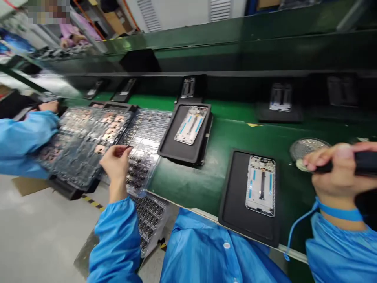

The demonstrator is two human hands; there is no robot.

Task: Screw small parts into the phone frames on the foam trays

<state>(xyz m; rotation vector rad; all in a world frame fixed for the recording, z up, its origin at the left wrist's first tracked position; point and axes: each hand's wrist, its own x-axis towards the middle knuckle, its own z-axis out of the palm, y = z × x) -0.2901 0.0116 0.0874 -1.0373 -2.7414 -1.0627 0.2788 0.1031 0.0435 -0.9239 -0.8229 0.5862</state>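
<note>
Bench assembly of phone frames, seen from the worker's head. The left hand [116, 163] is closed in a pinch, thumb against fingers, with a small dark piece [130, 149] at the tips; it stands above the near side of a clear component tray [151, 125] at the left end of the green bench [188, 182]. The right hand [335, 173], wearing a blue wrist strap [340, 212], is wrapped around a black tool [366, 162] toward the bench's right end, just beside a round clear dish [308, 146]. Between the hands, a phone frame [261, 186] with blue strips lies in the right half of a black tray [235, 196] set at the bench's near edge. Farther from that edge, a second frame [191, 125] rests on stacked black trays [182, 151]. At far left, a co-worker's hand [49, 106] is near a loaded parts tray [85, 145].
</note>
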